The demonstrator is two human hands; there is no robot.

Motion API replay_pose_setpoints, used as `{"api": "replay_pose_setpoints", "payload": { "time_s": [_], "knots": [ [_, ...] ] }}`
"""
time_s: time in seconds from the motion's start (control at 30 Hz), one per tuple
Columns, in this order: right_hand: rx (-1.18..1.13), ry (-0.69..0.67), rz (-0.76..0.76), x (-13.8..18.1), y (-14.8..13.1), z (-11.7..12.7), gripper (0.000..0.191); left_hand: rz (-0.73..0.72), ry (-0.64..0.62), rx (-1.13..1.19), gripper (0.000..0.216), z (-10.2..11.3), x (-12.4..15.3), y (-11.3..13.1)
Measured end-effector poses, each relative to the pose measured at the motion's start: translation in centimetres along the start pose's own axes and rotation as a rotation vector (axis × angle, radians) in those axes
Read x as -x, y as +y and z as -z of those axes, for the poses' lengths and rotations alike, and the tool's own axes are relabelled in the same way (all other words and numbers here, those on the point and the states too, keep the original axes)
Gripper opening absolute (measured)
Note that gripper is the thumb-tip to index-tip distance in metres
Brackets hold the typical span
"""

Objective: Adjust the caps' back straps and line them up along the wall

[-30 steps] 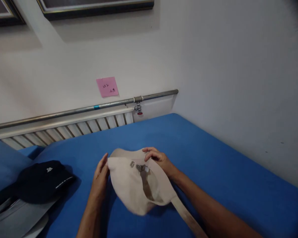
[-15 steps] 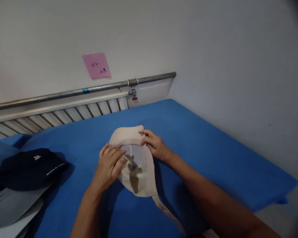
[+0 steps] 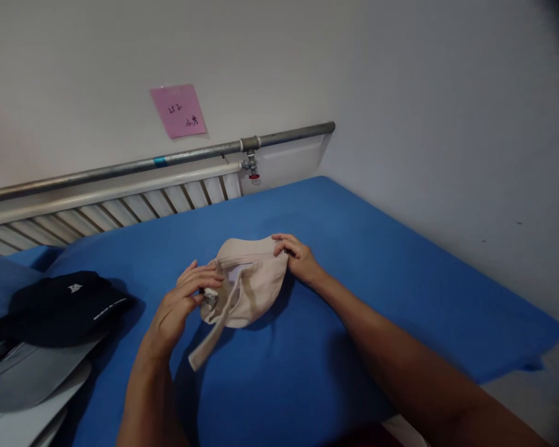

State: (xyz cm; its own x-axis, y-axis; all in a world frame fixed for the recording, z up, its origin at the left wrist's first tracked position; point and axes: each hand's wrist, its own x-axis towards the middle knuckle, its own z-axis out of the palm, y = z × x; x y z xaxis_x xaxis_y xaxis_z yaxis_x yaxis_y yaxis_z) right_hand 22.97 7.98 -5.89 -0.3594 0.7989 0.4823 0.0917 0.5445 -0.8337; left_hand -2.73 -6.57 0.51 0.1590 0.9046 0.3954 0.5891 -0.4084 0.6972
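A cream baseball cap (image 3: 261,288) is held over the blue surface with its inner side partly facing me. Its loose strap (image 3: 214,335) hangs across the opening toward the lower left. My right hand (image 3: 300,256) is closed on the right end of the brim, fingers over the top. At the cap's left edge, my left hand (image 3: 179,304) has its fingers over the rim and its thumb near a small metal buckle (image 3: 210,300). Part of its grip is hidden.
Left of my hands, a dark navy cap (image 3: 60,310) lies on grey and white caps (image 3: 37,379). Under everything is a blue-covered surface (image 3: 377,248). Behind it are a white radiator (image 3: 135,208), a metal pipe (image 3: 205,151) with a red-handled valve, and a pink note (image 3: 179,112) on the wall.
The cap has turned in my hands, and its strap has swung from the lower right to the lower left. My left hand has moved left to the buckle side; my right stays on the brim.
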Motion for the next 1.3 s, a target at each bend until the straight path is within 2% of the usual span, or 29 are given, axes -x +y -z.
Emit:
{"api": "replay_pose_setpoints", "payload": {
  "time_s": [0.13,0.23,0.37,0.43,0.57,0.63,0.73,0.8,0.87,0.97,1.03,1.1,1.3],
  "knots": [
    [-0.031,-0.002,-0.022,-0.2,0.4,0.3,0.015,-0.007,0.031,-0.031,0.018,0.2,0.2,0.0],
    [-0.047,0.009,-0.041,-0.4,0.8,0.7,0.014,0.044,0.038,-0.061,0.012,0.3,0.4,0.1],
    [-0.060,0.026,-0.066,-0.5,1.1,1.1,0.009,0.063,0.001,-0.136,0.028,0.3,0.2,0.2],
    [-0.060,0.031,-0.073,-0.5,1.1,1.2,0.007,0.053,-0.016,-0.165,0.027,0.2,0.1,0.4],
    [-0.028,0.062,-0.073,-0.8,1.6,1.4,0.006,0.064,-0.054,-0.094,0.020,-0.3,0.0,0.8],
    [0.005,0.119,-0.071,-1.1,1.7,1.8,0.010,0.050,-0.038,-0.057,0.016,-0.8,0.0,1.1],
    [0.061,0.257,-0.042,-1.2,0.0,2.4,0.020,-0.001,-0.025,-0.037,0.013,-1.5,-0.1,1.7],
    [0.098,0.307,0.031,-0.9,-2.8,2.4,0.021,-0.024,-0.042,-0.028,0.014,-2.1,-0.3,2.4],
    [0.146,0.227,0.229,-0.2,-6.3,1.9,0.018,-0.047,-0.069,-0.006,0.017,-2.8,-0.4,3.3],
    [0.141,-0.130,0.416,0.6,-10.7,0.4,0.020,-0.107,-0.128,0.041,0.024,-3.7,-0.6,4.5],
    [0.143,-0.323,0.406,0.7,-11.9,-0.6,0.023,-0.145,-0.161,0.053,0.027,-4.2,-0.6,5.0],
    [0.153,-0.472,0.348,0.5,-11.7,-1.4,0.026,-0.165,-0.195,0.055,0.027,-4.6,-0.6,5.2],
    [0.158,-0.716,0.246,-0.8,-10.5,-2.5,0.031,-0.132,-0.358,0.132,0.019,-5.2,-1.0,5.4]
  ]
}}
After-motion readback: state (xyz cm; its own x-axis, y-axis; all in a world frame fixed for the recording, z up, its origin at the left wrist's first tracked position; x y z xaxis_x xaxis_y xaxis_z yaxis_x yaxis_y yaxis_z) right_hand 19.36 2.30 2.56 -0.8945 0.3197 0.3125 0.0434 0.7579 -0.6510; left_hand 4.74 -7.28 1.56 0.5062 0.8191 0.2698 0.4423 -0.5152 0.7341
